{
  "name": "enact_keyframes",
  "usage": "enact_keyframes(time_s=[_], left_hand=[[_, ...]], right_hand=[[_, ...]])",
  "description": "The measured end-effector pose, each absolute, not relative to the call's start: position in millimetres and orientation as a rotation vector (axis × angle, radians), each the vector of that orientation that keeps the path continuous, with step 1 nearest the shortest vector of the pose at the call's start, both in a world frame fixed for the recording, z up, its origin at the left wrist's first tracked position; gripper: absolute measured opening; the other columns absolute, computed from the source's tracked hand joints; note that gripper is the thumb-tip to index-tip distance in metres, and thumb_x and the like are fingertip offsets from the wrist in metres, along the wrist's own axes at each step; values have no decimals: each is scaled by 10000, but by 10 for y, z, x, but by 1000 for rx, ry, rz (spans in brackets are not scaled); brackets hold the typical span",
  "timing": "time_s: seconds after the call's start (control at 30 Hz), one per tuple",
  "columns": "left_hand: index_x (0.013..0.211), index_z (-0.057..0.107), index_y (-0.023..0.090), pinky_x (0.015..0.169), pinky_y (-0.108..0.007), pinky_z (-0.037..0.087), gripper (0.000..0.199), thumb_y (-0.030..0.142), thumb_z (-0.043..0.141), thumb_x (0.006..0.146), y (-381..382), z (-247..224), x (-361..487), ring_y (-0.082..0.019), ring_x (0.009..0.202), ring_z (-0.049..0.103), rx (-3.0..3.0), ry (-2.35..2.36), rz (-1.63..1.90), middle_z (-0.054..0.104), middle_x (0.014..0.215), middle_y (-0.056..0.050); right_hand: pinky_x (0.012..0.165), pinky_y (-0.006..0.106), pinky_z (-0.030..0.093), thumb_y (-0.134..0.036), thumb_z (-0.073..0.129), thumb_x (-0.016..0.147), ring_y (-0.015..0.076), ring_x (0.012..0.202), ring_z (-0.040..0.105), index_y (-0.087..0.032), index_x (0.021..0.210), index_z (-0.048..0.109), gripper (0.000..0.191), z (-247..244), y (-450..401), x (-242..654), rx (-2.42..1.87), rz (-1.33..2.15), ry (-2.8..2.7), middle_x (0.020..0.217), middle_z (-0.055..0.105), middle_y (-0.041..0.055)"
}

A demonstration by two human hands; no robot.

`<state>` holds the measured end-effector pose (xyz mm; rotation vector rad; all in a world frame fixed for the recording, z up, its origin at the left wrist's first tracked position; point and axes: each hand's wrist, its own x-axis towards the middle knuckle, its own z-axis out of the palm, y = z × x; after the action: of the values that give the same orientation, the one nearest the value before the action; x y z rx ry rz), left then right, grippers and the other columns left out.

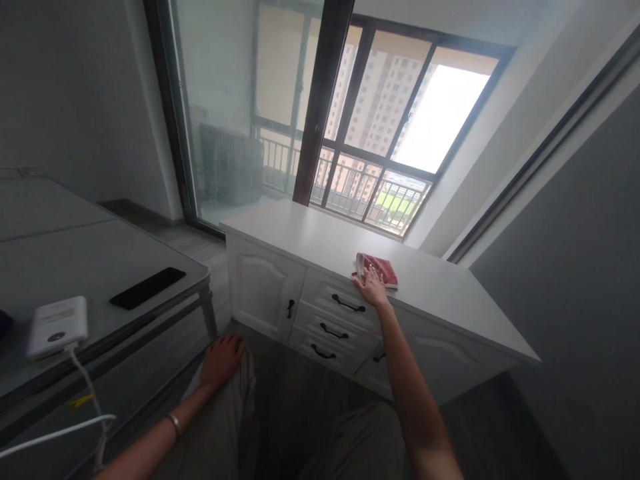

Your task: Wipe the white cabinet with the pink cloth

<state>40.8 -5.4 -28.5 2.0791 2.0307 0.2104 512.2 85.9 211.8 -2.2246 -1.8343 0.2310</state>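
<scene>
My right hand lies flat with its fingers stretched out over a folded red cloth with a pale edge. The cloth rests near the front edge of a white cabinet top, above the middle drawers. Lower left, my left hand rests on my knee, its fingers laid over the trouser leg and holding nothing. A bracelet circles the left wrist.
Dark handles stick out from the cabinet's drawers and doors. On the left, a folding table carries a black phone and a white power bank with a white cable. Behind the cabinet stands a framed glass door.
</scene>
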Motion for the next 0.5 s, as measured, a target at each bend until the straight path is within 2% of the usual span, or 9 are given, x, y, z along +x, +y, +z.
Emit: enact_keyframes(time_s=[0.1, 0.13, 0.2, 0.27, 0.33, 0.4, 0.5], left_hand=[[1478, 866, 158, 1279, -567, 608, 543, 298, 410, 1217, -84, -225, 469, -427, 1520, 781, 2092, 2020, 236, 857, 1588, -236], [1473, 870, 156, 1283, -571, 608, 535, 291, 423, 1212, -92, -212, 483, -429, 1520, 783, 2088, 2015, 246, 860, 1581, -240], [1467, 873, 153, 1284, -571, 614, 531, 286, 429, 1207, -100, -208, 492, -426, 1522, 787, 2084, 1999, 260, 862, 1578, -242], [1464, 875, 164, 1287, -562, 620, 537, 288, 423, 1201, -93, -238, 469, -414, 1530, 789, 2085, 1994, 259, 860, 1597, -230], [1460, 879, 180, 1300, -565, 619, 543, 298, 423, 1191, -73, -296, 422, -409, 1537, 789, 2080, 2005, 273, 862, 1613, -208], [1462, 882, 186, 1311, -583, 618, 552, 300, 424, 1175, -46, -364, 363, -416, 1537, 790, 2061, 2018, 300, 868, 1614, -195], [1474, 879, 173, 1304, -594, 629, 581, 301, 406, 1161, -11, -450, 281, -418, 1536, 795, 2046, 2014, 317, 871, 1613, -198]], right_hand=[[1601, 554, 96, -569, 592, 1231, 354, 1972, 195, -10, 1940, 395, 924, 2131, 869, 5047, -2241, 226, -1813, 2069, 227, 276], [1603, 547, 90, -553, 615, 1214, 352, 1969, 211, -5, 1930, 413, 924, 2118, 849, 5024, -2206, 211, -1788, 2064, 242, 276], [1603, 534, 122, -501, 608, 1181, 343, 1940, 311, -18, 1861, 543, 837, 2046, 750, 4987, -2053, 182, -1706, 2025, 375, 270], [1581, 536, 257, -503, 518, 1162, 339, 1847, 499, -79, 1690, 742, 714, 1882, 557, 4975, -1819, 177, -1568, 1900, 602, 254], [1481, 554, 473, -618, 414, 1147, 352, 1674, 697, -164, 1477, 864, 719, 1605, 256, 5003, -1596, 182, -1378, 1703, 792, 233], [1386, 589, 588, -751, 425, 1102, 384, 1544, 790, -229, 1313, 899, 737, 1225, -149, 5081, -1546, 179, -1203, 1569, 870, 221], [1132, 668, 732, -905, 435, 991, 469, 1227, 919, -300, 1052, 895, 762, 587, -884, 5256, -1762, 210, -972, 1242, 935, 259]])
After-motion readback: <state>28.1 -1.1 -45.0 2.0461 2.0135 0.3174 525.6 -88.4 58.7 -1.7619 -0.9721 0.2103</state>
